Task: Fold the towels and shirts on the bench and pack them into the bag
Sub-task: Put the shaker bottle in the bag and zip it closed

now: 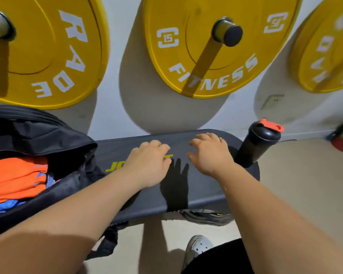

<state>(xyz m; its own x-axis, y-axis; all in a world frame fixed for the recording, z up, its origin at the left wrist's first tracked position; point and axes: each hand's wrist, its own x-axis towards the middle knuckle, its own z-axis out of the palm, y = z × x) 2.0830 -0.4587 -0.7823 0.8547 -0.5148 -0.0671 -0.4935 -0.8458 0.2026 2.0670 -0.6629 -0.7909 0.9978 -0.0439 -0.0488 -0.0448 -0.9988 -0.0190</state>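
Head view: both hands, left [149, 163] and right [210, 153], were held open and empty over the bare bench [206, 186], folded clothes [16, 178] were already packed in the bag [48, 135], whose perch on the bench edge was judged a tipping risk.

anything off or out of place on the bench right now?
Nothing damaged or spilled. One oddity: the black shaker bottle at the bench's right end appears tilted, which may be lens distortion. The bag gapes open with orange clothing inside. Left hand and right hand are empty over bare bench.
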